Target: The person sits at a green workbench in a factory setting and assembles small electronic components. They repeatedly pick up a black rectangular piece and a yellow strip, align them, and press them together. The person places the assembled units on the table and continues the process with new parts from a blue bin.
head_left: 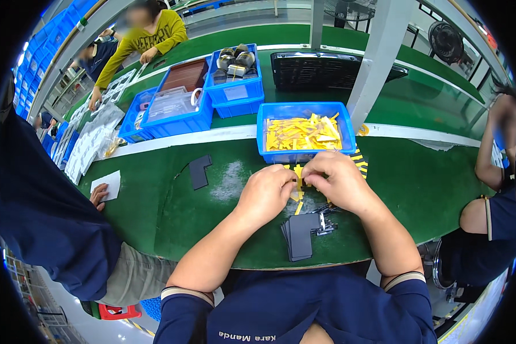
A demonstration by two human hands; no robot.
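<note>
Both my hands meet over the green bench, just in front of a blue bin full of yellow strips. My left hand is closed in a pinch, and so is my right hand. Something small and dark shows at the fingertips, too small and too covered to name. Under the fingers lie loose yellow pieces. Nearer to me is a fanned stack of dark grey L-shaped flat parts, with small black and silver pieces at its right side.
One dark L-shaped part lies apart to the left. Farther left, a person's hand rests by a white sheet. Blue bins stand at the back left. A white post rises behind the strip bin. Someone sits at the right.
</note>
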